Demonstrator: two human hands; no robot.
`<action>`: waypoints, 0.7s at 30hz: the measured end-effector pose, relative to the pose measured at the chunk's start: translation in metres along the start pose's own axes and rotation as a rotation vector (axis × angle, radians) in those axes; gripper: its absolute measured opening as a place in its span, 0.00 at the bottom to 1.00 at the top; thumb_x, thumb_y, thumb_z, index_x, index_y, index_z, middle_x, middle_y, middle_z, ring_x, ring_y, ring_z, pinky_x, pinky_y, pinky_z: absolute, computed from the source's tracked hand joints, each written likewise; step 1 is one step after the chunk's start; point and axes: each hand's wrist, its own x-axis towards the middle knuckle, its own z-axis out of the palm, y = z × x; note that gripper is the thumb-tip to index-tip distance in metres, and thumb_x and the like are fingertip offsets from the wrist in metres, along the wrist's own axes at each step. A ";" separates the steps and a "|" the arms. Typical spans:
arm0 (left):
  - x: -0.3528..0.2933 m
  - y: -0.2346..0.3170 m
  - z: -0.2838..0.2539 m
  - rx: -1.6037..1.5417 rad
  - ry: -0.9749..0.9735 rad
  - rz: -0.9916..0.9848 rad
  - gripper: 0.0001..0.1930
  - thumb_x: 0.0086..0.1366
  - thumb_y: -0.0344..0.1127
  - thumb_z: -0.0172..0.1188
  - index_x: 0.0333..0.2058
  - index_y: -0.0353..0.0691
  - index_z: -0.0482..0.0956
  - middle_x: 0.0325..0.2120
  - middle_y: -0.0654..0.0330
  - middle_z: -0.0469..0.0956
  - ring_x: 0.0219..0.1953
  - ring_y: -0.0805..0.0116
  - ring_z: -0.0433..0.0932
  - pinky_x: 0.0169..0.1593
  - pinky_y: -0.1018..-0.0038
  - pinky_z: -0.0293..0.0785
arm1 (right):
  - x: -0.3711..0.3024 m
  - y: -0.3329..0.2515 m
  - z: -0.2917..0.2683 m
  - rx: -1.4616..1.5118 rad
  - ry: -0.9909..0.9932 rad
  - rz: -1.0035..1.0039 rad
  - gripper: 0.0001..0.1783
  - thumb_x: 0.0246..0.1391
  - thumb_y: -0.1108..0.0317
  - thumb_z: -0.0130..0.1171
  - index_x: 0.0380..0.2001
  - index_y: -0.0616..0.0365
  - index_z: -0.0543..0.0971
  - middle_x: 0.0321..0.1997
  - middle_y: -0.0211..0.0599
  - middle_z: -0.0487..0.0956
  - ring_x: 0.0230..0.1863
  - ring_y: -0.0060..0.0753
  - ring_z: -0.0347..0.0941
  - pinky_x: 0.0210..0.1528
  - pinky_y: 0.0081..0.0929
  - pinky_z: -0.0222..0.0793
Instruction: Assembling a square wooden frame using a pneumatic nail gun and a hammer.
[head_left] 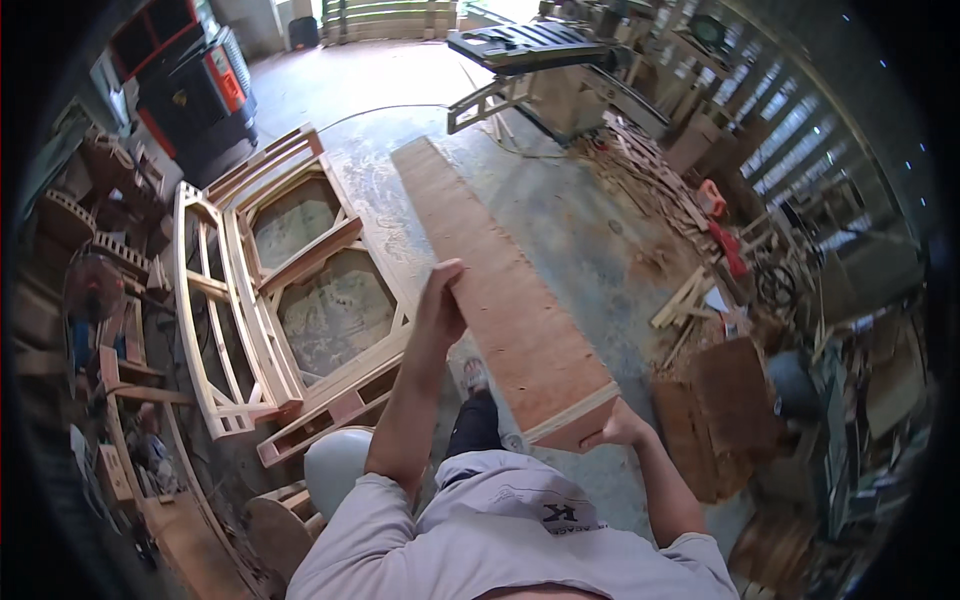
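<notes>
A long, narrow plywood box-like panel [500,290] stretches away from my body, its near end showing a pale layered edge. My left hand [441,298] grips its left side around mid-length, thumb on the top edge and the other fingers hidden beneath or behind. At the near right corner my right hand [618,426] is closed on the end, its fingers partly out of sight. To the left of the panel lies a wooden frame [335,240] with angled corner pieces, on the floor.
A table saw [540,60] stands at the far right of centre, wood scraps [660,180] heaped beside it. An orange-and-black machine [200,95] is at the far left. A white rounded seat [338,470] is near my left arm. Boards [715,410] lie at right.
</notes>
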 end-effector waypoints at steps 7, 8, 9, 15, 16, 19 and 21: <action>0.199 0.026 0.008 0.255 0.031 0.041 0.15 0.56 0.36 0.62 0.40 0.38 0.71 0.26 0.65 0.72 0.28 0.75 0.73 0.33 0.79 0.72 | 0.193 0.085 -0.180 0.004 0.072 0.291 0.28 0.42 0.67 0.72 0.49 0.63 0.77 0.46 0.38 0.82 0.47 0.24 0.74 0.50 0.26 0.71; 0.229 0.026 0.004 0.197 0.032 0.117 0.21 0.53 0.33 0.64 0.44 0.34 0.68 0.26 0.65 0.71 0.27 0.77 0.72 0.30 0.83 0.69 | 0.233 0.039 -0.191 0.225 0.111 0.355 0.20 0.50 0.70 0.66 0.47 0.63 0.78 0.43 0.38 0.82 0.45 0.27 0.75 0.47 0.26 0.72; 0.260 0.028 0.003 0.225 0.029 0.140 0.29 0.50 0.35 0.66 0.47 0.30 0.65 0.32 0.59 0.74 0.31 0.73 0.76 0.32 0.77 0.75 | 0.267 0.008 -0.209 -0.107 0.101 0.285 0.15 0.54 0.71 0.63 0.45 0.64 0.78 0.40 0.35 0.81 0.41 0.26 0.76 0.44 0.25 0.72; 0.384 0.053 -0.018 0.577 0.207 0.292 0.31 0.48 0.33 0.69 0.48 0.27 0.65 0.35 0.53 0.74 0.38 0.65 0.76 0.45 0.69 0.75 | 0.469 -0.101 -0.283 -0.425 0.222 -0.035 0.15 0.57 0.68 0.61 0.45 0.65 0.77 0.38 0.35 0.81 0.38 0.25 0.77 0.41 0.23 0.72; 0.403 0.058 -0.031 0.563 0.234 0.304 0.31 0.48 0.33 0.69 0.48 0.27 0.65 0.35 0.53 0.74 0.38 0.65 0.76 0.45 0.69 0.75 | 0.505 -0.116 -0.283 -0.457 0.211 -0.129 0.15 0.57 0.68 0.61 0.46 0.64 0.77 0.38 0.35 0.81 0.38 0.25 0.77 0.41 0.23 0.72; 0.448 0.085 -0.062 0.776 0.328 0.331 0.33 0.48 0.38 0.71 0.49 0.27 0.68 0.36 0.52 0.76 0.41 0.62 0.77 0.48 0.68 0.74 | 0.599 -0.159 -0.283 -0.612 0.199 -0.286 0.16 0.55 0.65 0.63 0.45 0.61 0.78 0.42 0.39 0.81 0.44 0.31 0.78 0.45 0.28 0.72; 0.454 0.119 -0.082 0.938 0.360 0.290 0.34 0.48 0.42 0.72 0.50 0.28 0.71 0.39 0.51 0.78 0.42 0.62 0.78 0.50 0.68 0.74 | 0.651 -0.202 -0.263 -0.859 0.079 -0.484 0.19 0.49 0.66 0.67 0.44 0.59 0.79 0.45 0.41 0.79 0.48 0.43 0.76 0.48 0.35 0.71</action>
